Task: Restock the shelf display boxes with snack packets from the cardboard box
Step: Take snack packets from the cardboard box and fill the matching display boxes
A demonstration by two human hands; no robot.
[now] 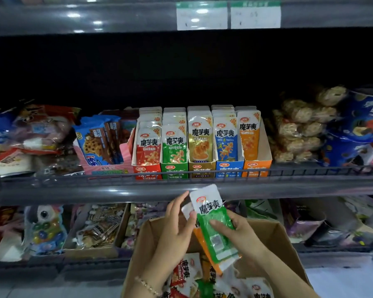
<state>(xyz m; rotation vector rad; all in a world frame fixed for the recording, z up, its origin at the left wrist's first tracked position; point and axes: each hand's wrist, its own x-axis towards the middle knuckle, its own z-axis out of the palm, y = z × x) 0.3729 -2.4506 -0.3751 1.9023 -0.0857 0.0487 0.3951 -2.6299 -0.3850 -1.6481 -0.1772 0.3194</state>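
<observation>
Five display boxes stand side by side on the middle shelf: red (146,171), green (174,169), gold (201,168), blue (228,168) and orange (256,167), each holding upright snack packets. Below, an open cardboard box (280,235) holds loose packets (185,274). Above it my right hand (239,231) grips a green packet (213,218) with an orange packet (202,241) behind it. My left hand (177,229) touches the packets' left edge with its thumb, fingers straight and raised.
A grey shelf rail (116,191) runs just above my hands. Cookie packs (99,143) sit left of the display boxes, bagged round snacks (299,130) to their right. The lower shelf holds a cardboard tray of packets (95,229) and toy bags (45,229).
</observation>
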